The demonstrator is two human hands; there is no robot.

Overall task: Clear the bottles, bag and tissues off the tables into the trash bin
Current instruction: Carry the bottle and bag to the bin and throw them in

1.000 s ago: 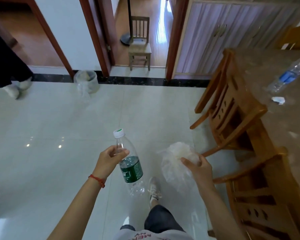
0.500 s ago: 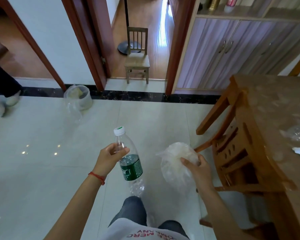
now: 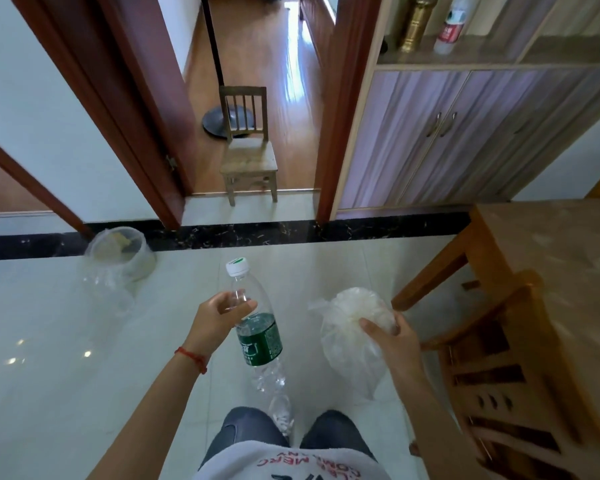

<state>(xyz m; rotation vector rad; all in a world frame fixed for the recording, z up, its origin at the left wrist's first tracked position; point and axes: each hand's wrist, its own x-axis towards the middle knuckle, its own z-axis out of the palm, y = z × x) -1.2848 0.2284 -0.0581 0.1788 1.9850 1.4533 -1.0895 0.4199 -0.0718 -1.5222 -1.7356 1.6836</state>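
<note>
1. Along the right edge of the view, the counter [image 3: 551, 258] shows only a bare stretch of its marbled top and near corner, with a wooden chair [image 3: 492, 358] pushed in against its side. No litter shows on the part in view; the rest of the top runs out of frame, so I cannot tell what remains there.

2. Against the black floor border at the left, beside the door frame, the trash bin [image 3: 122, 254] stands on the floor with a clear liner spilling over its rim and down onto the tiles. It sits well apart from both hands, ahead and to the left, so I judge this to be the carrying stage, with the drop not yet done.

3. Low at the centre-right, the bag [image 3: 352, 341], thin and translucent with something pale bunched inside, hangs from the right hand [image 3: 392, 341]. Its fingers are closed on the gathered upper part, likely so the contents stay in and the weight hangs below.

4. Just left of the bag, apart from it, the bottle [image 3: 257, 327], clear with a green label and white cap, tilts cap-up and away from the body. The left hand [image 3: 219, 320] pinches it around the upper part below the neck, thumb and fingers wrapped, leaving the crumpled lower part free. One item per hand probably saves a trip.
</note>
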